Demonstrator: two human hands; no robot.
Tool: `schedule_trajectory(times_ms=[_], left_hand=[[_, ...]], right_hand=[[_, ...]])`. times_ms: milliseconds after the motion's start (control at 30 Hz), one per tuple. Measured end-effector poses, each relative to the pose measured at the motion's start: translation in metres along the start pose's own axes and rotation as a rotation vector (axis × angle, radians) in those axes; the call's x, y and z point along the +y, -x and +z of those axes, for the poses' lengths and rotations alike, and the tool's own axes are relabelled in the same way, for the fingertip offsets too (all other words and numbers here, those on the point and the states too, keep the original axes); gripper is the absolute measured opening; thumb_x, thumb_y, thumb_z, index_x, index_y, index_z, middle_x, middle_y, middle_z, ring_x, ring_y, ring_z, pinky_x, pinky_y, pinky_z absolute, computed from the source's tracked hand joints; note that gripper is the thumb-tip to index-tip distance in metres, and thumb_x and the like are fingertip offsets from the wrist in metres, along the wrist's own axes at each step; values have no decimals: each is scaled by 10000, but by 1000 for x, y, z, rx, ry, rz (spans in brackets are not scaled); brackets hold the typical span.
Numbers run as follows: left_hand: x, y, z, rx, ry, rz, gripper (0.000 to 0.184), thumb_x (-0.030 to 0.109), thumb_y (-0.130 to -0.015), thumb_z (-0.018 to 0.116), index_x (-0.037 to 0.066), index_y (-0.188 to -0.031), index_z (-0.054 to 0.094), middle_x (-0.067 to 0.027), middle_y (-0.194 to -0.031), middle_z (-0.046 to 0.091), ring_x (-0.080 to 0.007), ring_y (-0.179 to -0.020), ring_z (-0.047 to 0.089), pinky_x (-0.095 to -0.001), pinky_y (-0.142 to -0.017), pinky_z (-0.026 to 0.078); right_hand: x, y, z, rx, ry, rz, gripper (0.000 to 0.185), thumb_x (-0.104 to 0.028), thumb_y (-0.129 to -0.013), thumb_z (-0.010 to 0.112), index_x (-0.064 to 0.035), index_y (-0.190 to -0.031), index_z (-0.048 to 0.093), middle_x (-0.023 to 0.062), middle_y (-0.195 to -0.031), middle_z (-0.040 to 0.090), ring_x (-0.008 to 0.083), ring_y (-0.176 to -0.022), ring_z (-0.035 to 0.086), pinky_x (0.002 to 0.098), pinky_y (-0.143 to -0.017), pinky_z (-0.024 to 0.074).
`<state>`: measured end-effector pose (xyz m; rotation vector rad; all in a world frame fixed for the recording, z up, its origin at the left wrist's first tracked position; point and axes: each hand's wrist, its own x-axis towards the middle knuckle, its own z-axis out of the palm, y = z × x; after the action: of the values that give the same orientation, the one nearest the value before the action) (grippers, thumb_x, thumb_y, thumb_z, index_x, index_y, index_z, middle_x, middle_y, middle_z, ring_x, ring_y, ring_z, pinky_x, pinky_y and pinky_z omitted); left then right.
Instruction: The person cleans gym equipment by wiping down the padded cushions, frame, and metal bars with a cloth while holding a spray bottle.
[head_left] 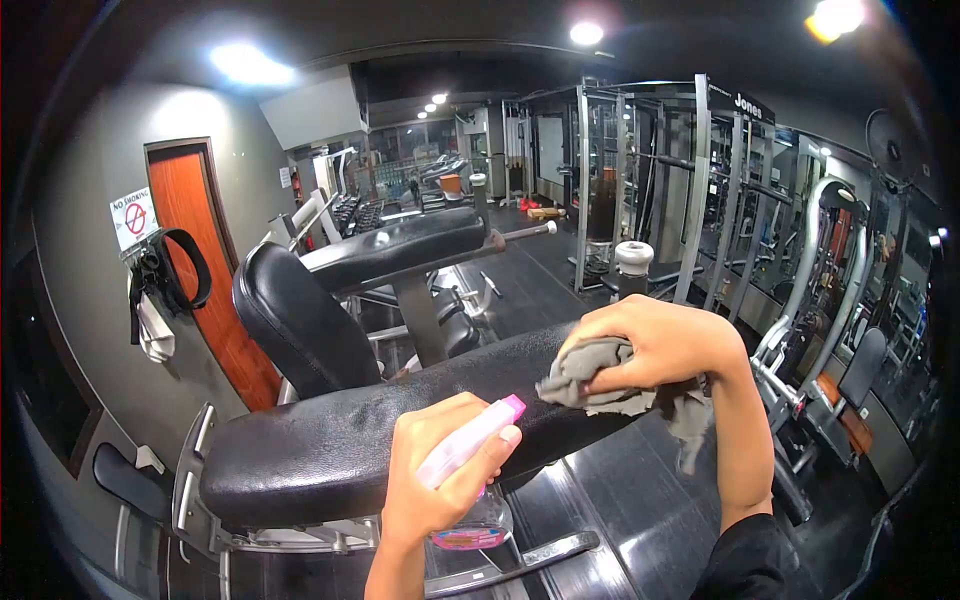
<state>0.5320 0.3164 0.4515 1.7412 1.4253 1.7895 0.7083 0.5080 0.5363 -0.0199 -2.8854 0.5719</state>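
A long black padded bench point(310, 450) with a shiny, wet-looking surface stretches across the middle of the head view. My left hand point(430, 470) is wrapped round a spray bottle point(475, 525) with a pink and white trigger head and a clear body, held in front of the pad. Bunched in my right hand point(650, 345) is a grey cloth point(600, 365), pressed on the pad's right end. A loose corner of the cloth hangs down past the pad's edge. My right palm and some fingertips are hidden.
Beyond the pad stand a black backrest point(295, 310) and a second padded machine point(400, 240). Metal rack posts point(695, 190) rise at the right. A silver machine frame point(810, 260) stands further right. An orange door point(205, 260) and hanging belts point(180, 270) are at the left.
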Motion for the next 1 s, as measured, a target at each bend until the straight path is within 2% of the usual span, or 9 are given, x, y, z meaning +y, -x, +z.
schedule_trajectory(times_ms=[100,133,233,400,467,667,800,933,1000], left_hand=[[5,-1,2,1,-1,-28,162,98,-843,676,-48,-774,667,-91,-646,607,-148,-517,579,-285,-487,425],[4,-1,2,0,0,-29,162,98,-843,676,-48,-774,667,-91,-646,607,-148,-517,579,-285,-487,425],[0,0,2,-2,5,-1,162,95,-843,675,-53,-777,669,-93,-646,606,-146,-517,586,-280,-485,424],[2,1,2,16,2,-31,173,98,-850,668,-57,-773,667,-92,-648,607,-136,-509,585,-272,-477,424],[2,2,3,21,-10,-30,175,100,-853,664,-56,-772,668,-91,-650,611,-134,-508,588,-270,-476,426],[9,-4,7,33,-36,-73,186,114,-852,663,-56,-777,678,-87,-669,632,-123,-500,601,-258,-466,438],[13,-11,12,29,20,-125,192,111,-835,656,-74,-792,683,-89,-684,643,-118,-504,609,-246,-465,458],[12,-16,19,15,1,-136,193,101,-824,644,-87,-802,683,-96,-691,647,-121,-512,617,-239,-468,470],[12,-18,19,25,47,-154,190,98,-818,642,-87,-802,685,-98,-692,649,-121,-515,620,-237,-470,471]], right_hand=[[9,-7,4,114,113,111,342,-290,-839,689,-47,-1080,672,188,-1027,697,345,-964,668,388,-850,510],[20,-12,8,179,190,86,341,-301,-851,670,-52,-1083,655,178,-1042,689,350,-970,662,421,-844,512],[34,-31,28,353,460,247,318,-316,-863,649,-74,-1069,631,155,-1024,668,359,-964,656,471,-843,520],[18,-22,30,345,514,351,302,-314,-878,636,-73,-1061,644,151,-994,676,366,-983,646,467,-848,516],[16,-8,26,353,418,199,312,-323,-876,637,-65,-1052,653,159,-987,677,368,-967,649,459,-853,508],[-12,35,5,170,162,182,381,-307,-803,726,-45,-1077,686,171,-1041,692,362,-995,649,411,-866,504],[6,23,17,336,339,243,322,-273,-835,674,-68,-1082,656,147,-1014,677,348,-993,642,422,-866,506],[21,-8,38,569,636,395,278,-279,-834,682,-103,-1048,687,123,-952,693,350,-864,671,444,-754,526],[20,-12,40,563,662,431,269,-282,-836,682,-100,-1033,694,125,-934,691,351,-847,672,442,-745,527]])
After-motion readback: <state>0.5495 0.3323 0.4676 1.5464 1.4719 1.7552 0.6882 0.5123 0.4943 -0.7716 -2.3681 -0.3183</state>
